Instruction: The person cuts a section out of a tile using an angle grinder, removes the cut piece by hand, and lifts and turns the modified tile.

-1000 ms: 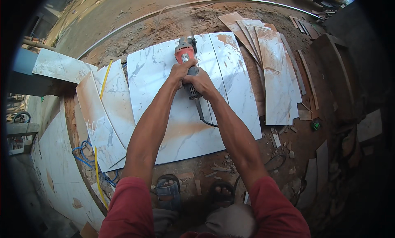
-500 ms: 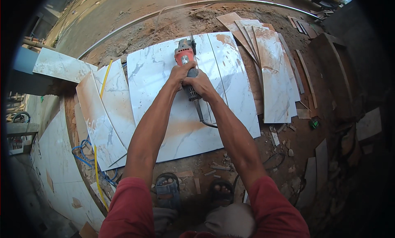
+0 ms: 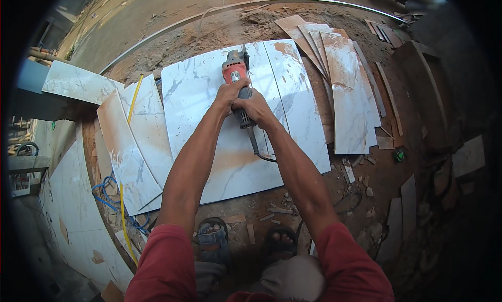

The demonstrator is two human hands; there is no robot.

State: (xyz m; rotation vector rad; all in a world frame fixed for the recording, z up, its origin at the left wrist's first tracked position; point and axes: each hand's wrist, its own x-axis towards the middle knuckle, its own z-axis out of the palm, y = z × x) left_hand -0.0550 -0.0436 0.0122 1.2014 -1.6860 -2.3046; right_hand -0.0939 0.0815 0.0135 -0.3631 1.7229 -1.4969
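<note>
An angle grinder, red and grey with a black cord, lies lengthwise over a large white marble-look tile, its blade pointing away from me at the tile's far edge. My left hand is closed on the upper part of its body, and my right hand is wrapped round the grey body just behind, partly overlapping it. A straight dark line runs down the tile to the right of the grinder. The lower edge of the blade is hard to make out.
Dusty tile pieces are fanned out at the right, and more tiles lie at the left, with a yellow strip and blue hose. A long metal bar crosses the dirt beyond. My sandalled feet are below.
The hands and grinder stay almost in place. The pale dust above the blade looks fainter, and the view has shifted very slightly.
</note>
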